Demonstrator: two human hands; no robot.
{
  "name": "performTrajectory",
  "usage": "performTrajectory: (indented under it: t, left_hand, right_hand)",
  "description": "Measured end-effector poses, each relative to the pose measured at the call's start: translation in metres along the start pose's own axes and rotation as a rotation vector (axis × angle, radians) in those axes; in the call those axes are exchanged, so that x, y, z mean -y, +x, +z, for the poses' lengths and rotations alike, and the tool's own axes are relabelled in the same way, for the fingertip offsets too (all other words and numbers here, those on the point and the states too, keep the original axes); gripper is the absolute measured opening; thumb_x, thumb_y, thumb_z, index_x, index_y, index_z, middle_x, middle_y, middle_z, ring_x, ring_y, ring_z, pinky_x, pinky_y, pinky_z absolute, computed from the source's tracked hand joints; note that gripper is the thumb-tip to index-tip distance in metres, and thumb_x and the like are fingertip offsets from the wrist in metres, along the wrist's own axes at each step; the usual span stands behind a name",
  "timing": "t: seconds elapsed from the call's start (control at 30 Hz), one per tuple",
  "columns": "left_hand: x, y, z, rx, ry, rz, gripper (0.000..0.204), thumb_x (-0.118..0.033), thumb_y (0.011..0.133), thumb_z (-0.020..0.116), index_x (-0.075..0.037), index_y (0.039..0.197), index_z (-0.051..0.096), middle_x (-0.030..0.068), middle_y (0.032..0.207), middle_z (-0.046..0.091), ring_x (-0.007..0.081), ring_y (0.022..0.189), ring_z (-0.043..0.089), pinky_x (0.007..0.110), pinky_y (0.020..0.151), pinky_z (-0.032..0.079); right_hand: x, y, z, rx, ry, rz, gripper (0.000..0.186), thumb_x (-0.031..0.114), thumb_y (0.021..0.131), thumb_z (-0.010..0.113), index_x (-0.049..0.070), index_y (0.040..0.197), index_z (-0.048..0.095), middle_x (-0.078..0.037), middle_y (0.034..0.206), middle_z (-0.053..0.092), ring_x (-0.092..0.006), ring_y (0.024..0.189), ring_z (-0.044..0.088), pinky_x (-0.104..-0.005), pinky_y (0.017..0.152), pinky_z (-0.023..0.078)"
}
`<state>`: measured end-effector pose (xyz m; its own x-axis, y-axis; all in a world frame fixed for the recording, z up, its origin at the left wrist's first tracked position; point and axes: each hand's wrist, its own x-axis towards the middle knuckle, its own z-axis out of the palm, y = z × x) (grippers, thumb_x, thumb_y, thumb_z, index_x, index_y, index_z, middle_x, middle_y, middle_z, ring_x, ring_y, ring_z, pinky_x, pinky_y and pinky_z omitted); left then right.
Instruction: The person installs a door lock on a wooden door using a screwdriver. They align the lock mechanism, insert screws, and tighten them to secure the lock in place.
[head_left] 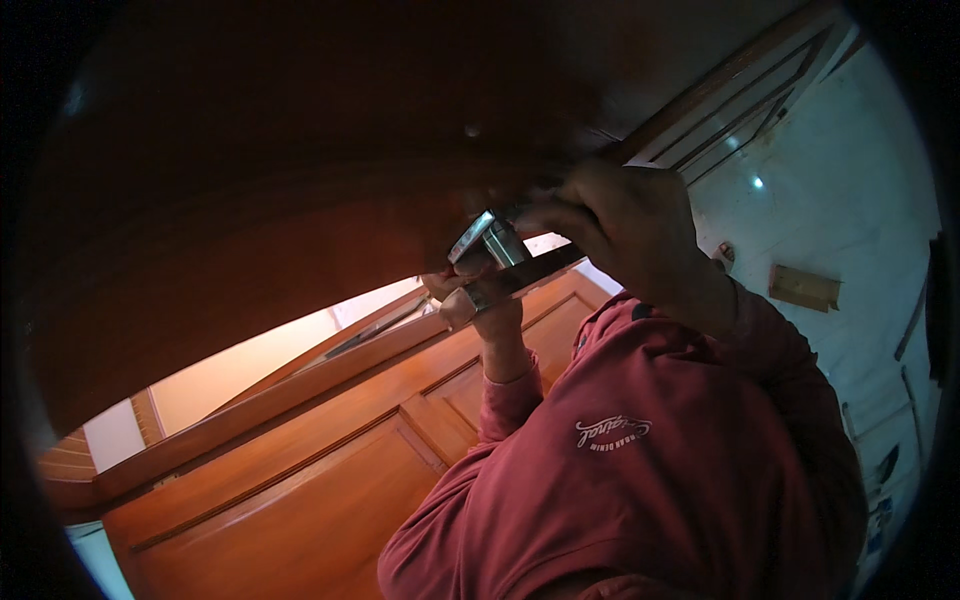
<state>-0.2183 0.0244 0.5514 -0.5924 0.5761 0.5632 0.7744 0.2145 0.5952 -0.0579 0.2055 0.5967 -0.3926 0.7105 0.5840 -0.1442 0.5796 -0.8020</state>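
Note:
A shiny metal fitting point(505, 243), with a flat bright plate and a short cylinder like part of a door lock, sits at the dark wooden surface point(300, 230) in front of me. My left hand point(465, 305) comes up from below, its fingers closed around the lower end of a dark narrow bar or edge point(535, 270) just under the fitting. My right hand point(630, 225) is on the other side, fingers bent and pressed together beside the cylinder. Shadow hides its fingertips and whatever they may hold.
An orange-brown panelled wooden door point(330, 470) stands at lower left. Another panelled door or frame point(740, 110) is at upper right. On the pale floor point(860, 200) lie a piece of cardboard point(805, 288) and, at the far right, several dark items.

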Motion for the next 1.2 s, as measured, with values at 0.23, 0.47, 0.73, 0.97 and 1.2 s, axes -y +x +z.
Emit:
performTrajectory:
  t: [0.23,0.47,0.73,0.97,1.2]
  left_hand:
    - [-0.002,-0.011,-0.008,0.077,-0.272,-0.213,0.039,-0.043,0.106,0.057,-0.005,0.109,0.048,0.0049,0.111,0.05,0.0125,0.095,0.053,0.03,0.075,0.044]
    - [-0.005,-0.012,0.005,-0.12,-0.076,-0.285,0.048,-0.049,0.103,0.06,-0.004,0.111,0.046,0.0064,0.109,0.052,0.0121,0.093,0.056,0.029,0.073,0.046]
    - [0.014,-0.008,-0.014,0.202,-0.63,-0.203,0.037,-0.022,0.103,0.057,-0.005,0.135,0.051,0.0079,0.123,0.063,0.0212,0.109,0.063,0.031,0.087,0.057]
    - [0.004,-0.025,-0.012,0.101,0.563,0.087,0.045,-0.007,0.099,0.063,-0.003,0.142,0.05,0.0092,0.12,0.069,0.0208,0.101,0.068,0.033,0.087,0.059]
    - [-0.032,0.006,0.022,-0.258,-0.216,-0.239,0.037,-0.016,0.096,0.07,-0.001,0.128,0.056,0.0088,0.106,0.066,0.0226,0.094,0.065,0.035,0.084,0.056]
  right_hand:
    - [0.012,0.003,-0.009,-0.015,-0.102,-0.035,0.025,0.026,0.082,0.083,0.011,0.086,0.064,-0.003,0.071,0.065,-0.0208,0.055,0.064,-0.0326,0.049,0.049]
    - [0.004,0.001,-0.006,0.022,-0.028,-0.049,0.019,0.021,0.083,0.081,0.011,0.086,0.066,-0.003,0.072,0.062,-0.0196,0.056,0.061,-0.0323,0.049,0.048]
    - [-0.009,-0.006,-0.006,0.102,0.014,-0.01,0.023,0.026,0.081,0.081,0.011,0.081,0.065,-0.003,0.067,0.059,-0.0209,0.056,0.061,-0.035,0.05,0.048]
    - [0.002,-0.005,-0.001,0.082,-0.037,0.02,0.016,0.018,0.083,0.08,0.011,0.082,0.066,-0.002,0.069,0.06,-0.0202,0.054,0.062,-0.0352,0.05,0.05]
    - [-0.005,0.004,-0.011,0.108,-0.03,0.066,0.02,0.024,0.087,0.079,0.011,0.08,0.065,-0.004,0.069,0.06,-0.0242,0.054,0.062,-0.0363,0.049,0.048]
